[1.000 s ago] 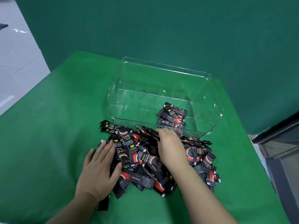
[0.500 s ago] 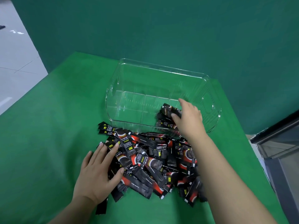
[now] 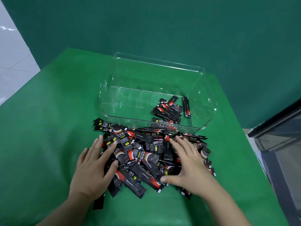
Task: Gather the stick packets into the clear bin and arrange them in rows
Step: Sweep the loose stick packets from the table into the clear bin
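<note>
Tabletop (image 3: 48, 144) covered in green cloth carries a clear rectangular plastic bin (image 3: 210, 88) and, just in front of the bin's near wall, a loose heap of black-and-red stick packets (image 3: 143, 160). The packets in the heap lie flat and crossed at many angles, overlapping one another; the far edge of the heap touches or nearly touches the bin's near wall (contact cannot be confirmed through the clear plastic).

Inside the bin, a small group of the same packets (image 3: 169, 110) lies on the floor toward the right end. Most of this group lie stacked, slanted in roughly one direction. One single packet (image 3: 186, 106) lies apart from the group, close to the right wall and pointing front to back. The left and middle of the bin floor show moulded ribs.

The left hand (image 3: 92, 168) rests palm down on the left side of the heap, fingers straight and together, thumb spread against a packet; it grips nothing. The right hand (image 3: 187, 163) rests palm down on the right side of the heap, fingers extended and slightly fanned, thumb stretched out to the left along the near edge of the heap; it pinches nothing.

A dark green backdrop (image 3: 162, 30) stands behind the tabletop. A grey-framed cabinet (image 3: 283, 144) stands at the right edge.
</note>
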### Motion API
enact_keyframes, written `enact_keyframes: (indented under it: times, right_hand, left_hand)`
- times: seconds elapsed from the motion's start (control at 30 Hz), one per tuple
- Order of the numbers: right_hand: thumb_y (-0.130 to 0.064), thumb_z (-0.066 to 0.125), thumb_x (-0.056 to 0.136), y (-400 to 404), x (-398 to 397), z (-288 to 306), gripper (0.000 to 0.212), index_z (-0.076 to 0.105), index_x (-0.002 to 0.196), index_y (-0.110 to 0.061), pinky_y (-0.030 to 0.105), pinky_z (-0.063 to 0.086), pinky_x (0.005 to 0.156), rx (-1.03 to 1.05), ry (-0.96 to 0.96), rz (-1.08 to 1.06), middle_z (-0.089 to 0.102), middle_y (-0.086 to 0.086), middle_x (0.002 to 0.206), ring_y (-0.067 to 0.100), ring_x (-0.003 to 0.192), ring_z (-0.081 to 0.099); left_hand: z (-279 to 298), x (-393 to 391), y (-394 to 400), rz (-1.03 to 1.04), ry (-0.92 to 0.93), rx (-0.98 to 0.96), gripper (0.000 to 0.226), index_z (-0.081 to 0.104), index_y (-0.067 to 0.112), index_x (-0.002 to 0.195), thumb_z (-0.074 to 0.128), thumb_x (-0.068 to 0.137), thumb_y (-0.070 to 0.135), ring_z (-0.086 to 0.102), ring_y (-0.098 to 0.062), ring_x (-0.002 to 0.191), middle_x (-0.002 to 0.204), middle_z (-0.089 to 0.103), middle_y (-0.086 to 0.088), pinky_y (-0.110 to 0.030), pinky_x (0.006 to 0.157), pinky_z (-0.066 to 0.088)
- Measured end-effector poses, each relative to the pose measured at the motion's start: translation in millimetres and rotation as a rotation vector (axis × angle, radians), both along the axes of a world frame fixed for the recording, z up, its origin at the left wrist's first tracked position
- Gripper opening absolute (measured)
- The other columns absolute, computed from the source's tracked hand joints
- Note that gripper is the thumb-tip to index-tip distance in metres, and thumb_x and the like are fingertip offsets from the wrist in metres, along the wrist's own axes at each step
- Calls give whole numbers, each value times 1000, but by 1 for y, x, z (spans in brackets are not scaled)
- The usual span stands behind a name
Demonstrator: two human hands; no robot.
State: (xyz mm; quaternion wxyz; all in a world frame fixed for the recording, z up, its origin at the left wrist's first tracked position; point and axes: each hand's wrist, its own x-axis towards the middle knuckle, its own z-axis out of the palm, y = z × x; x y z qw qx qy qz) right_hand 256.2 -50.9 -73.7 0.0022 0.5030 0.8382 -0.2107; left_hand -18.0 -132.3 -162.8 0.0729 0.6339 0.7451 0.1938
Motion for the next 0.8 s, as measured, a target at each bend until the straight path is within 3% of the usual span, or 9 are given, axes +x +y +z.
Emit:
enact_keyframes:
  times: [0.1, 0.2, 0.3, 0.43, 0.57, 0.7, 0.8]
  right_hand:
    - [-71, 65, 65, 0, -1, -11, 110, -20, 134, -58, 43, -16, 114, 30, -96, 39, -25, -25, 146, 6, 137, -33]
    - [-51, 67, 75, 9, -7, -18, 98, -4, 142, -56, 45, -15, 115, 61, -65, 33, -17, -17, 155, 9, 141, -26]
    - [-36, 69, 79, 19, -14, -15, 85, 16, 144, -50, 42, 1, 118, 116, -72, 47, 5, -12, 156, 13, 144, -1]
    - [-16, 66, 80, 26, -16, -15, 67, 41, 138, -41, 38, 25, 110, 220, -5, 65, 32, -11, 148, 16, 135, 30]
    - [-9, 85, 58, 30, -14, -17, 65, 64, 116, -29, 38, 55, 82, 354, 117, 72, 63, -8, 117, 19, 101, 63]
    - [8, 82, 41, 32, -15, -11, 75, 68, 108, -24, 31, 55, 78, 442, 182, 57, 69, -8, 108, 18, 93, 68]
    - [12, 80, 43, 36, -12, -6, 71, 69, 105, -22, 34, 53, 84, 490, 248, 23, 70, -7, 106, 17, 94, 68]
  left_hand:
    - [-2, -2, 0, -4, 8, -6, 55, 18, 48, 149, 15, 96, 62, 8, -11, 149, 160, 17, 3, -28, 118, -4]
    - [-2, -1, 0, -6, 9, -20, 56, 21, 46, 149, 14, 96, 62, 9, -11, 149, 159, 20, 3, -28, 118, -3]
    - [0, -1, 0, -8, 10, -20, 56, 26, 42, 149, 17, 97, 60, 14, -12, 148, 157, 24, 2, -28, 117, 0]
    - [0, -1, 0, -11, 18, -13, 55, 25, 42, 149, 21, 96, 58, 13, -13, 148, 158, 23, 3, -31, 118, 2]
    - [-3, -2, 1, -7, 50, -16, 58, 36, 32, 147, 22, 96, 57, 16, -14, 147, 157, 25, 1, -32, 118, 4]
    - [-3, -2, 1, -9, 64, -18, 61, 40, 26, 146, 21, 96, 57, 17, -14, 147, 157, 26, 1, -32, 117, 4]
    - [-1, -1, 1, -8, 51, -3, 65, 35, 23, 148, 20, 96, 59, 17, -12, 147, 156, 26, 3, -30, 118, 2]
